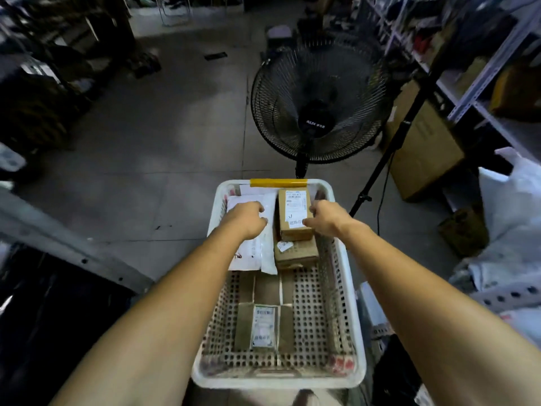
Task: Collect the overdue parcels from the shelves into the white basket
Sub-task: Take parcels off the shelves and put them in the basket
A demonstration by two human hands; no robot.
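left hand point(247, 219) on white mailer point(251, 253), fingertips hidden, grip unclear | white basket point(292, 383) centre, parcels inside | label print unreadable | brown box point(294, 212) edge pinched by right hand point(326, 218) | fan point(319, 104) badge "AUX"

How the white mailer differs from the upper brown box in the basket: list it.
The white mailer is a flat soft bag; the upper brown box is rigid cardboard. The mailer lies low at left; the box sits on a lower brown box. The left hand rests on the mailer; the right hand grips the box. Both are at the far end of the white basket.
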